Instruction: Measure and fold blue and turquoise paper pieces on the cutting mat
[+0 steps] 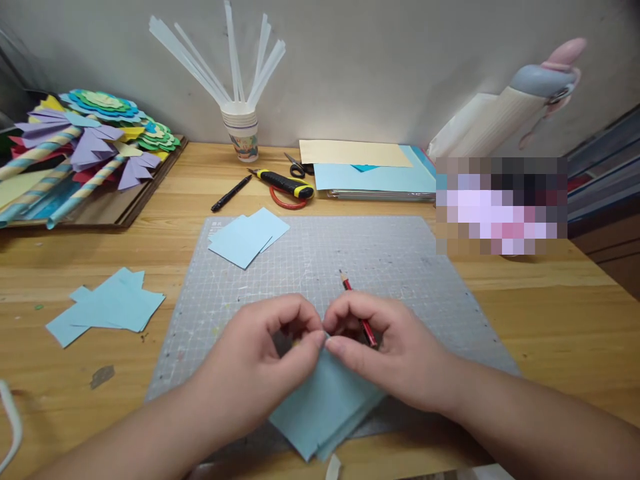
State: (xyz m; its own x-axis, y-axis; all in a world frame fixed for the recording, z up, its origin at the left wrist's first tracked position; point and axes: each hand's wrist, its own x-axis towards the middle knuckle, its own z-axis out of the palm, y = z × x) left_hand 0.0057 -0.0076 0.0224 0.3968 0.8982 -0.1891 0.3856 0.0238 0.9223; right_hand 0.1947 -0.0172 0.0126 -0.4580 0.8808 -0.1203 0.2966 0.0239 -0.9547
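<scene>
Both hands meet over a stack of light blue paper at the front of the grey cutting mat. Thumb and fingers of my left hand pinch the paper's far corner. My right hand pinches the same corner, its fingertips close to the left ones. A red and black pencil lies on the mat, partly behind the right hand. Blue paper pieces rest on the mat's far left corner, and more blue pieces lie on the table at left.
Behind the mat are a black pen, a yellow and black cutter, scissors and a paper pile. A paper cup holds white strips. Paper flowers lie at far left; a bottle leans at right.
</scene>
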